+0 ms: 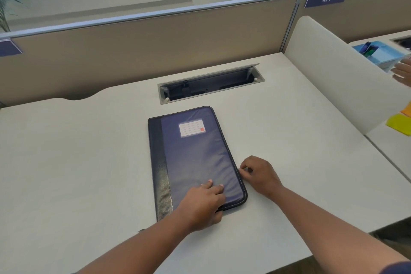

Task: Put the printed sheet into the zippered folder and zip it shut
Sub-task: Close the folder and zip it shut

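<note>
A pale desk (89, 162) filled the view, backed by a beige partition (133, 46), with an open cable tray (211, 83) sunk into its far middle. The dark blue zippered folder (195, 153) lay closed and flat at the desk's centre, a white label (191, 128) near its top. The left hand (203, 203) pressed flat, fingers straight, on the folder's near end. The right hand (260, 173) pinched something small at the folder's right edge, seemingly the zipper pull; the printed sheet could not be seen
</note>
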`<state>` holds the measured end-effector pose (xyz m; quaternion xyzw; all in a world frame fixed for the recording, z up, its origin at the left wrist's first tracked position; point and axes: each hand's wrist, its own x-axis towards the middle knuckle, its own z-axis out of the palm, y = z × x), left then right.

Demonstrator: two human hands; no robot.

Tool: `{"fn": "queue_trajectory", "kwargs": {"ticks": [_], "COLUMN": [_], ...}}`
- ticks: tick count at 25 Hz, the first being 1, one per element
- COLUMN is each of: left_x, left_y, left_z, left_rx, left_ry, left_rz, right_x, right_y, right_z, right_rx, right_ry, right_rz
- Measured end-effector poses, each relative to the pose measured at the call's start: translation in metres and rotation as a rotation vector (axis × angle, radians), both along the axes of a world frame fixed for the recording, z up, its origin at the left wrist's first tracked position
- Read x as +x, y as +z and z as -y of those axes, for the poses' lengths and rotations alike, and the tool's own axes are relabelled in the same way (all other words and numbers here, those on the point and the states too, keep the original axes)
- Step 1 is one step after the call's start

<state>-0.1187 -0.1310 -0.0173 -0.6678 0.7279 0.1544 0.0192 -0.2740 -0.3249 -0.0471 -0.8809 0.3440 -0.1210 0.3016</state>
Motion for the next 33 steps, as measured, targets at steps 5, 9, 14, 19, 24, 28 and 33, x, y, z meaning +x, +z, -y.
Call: {"fn": "queue_trajectory", "kwargs": {"ticks": [5, 9, 14, 19, 24, 28, 33], "left_x": [0.005, 0.019, 0.034, 0.030, 0.019, 0.013, 0.042], "left_y": [-0.002, 0.012, 0.028, 0.026, 0.029, 0.026, 0.023], "left_z": [0.003, 0.018, 0.079, 0.143, 0.187, 0.205, 0.218], "left_rx": [-0.024, -0.049, -0.015, 0.091, 0.305, 0.366, 0.148], "left_ry": [-0.051, -0.050, 0.124, 0.294, 0.242, 0.196, 0.177], "left_rz": [-0.011, -0.019, -0.172, -0.162, 0.085, 0.127, 0.247], "right_x": [0.026, 0.026, 0.002, -0.002, 0.002, 0.006, 0.007], "right_y": [-0.005, -0.005, 0.002, 0.006, 0.013, 0.018, 0.018], "right_z": [0.020, 0.011, -0.024, -0.044, -0.037, -0.026, -0.016], "right_rx": [-0.009, 0.088, 0.230, 0.304, 0.406, 0.507, 0.544], "right_ry": [-0.028, -0.217, -0.378, -0.342, -0.329, -0.299, -0.238], "right_rz": [-0.017, 0.041, 0.057, -0.103, -0.200, -0.222, -0.262]}}
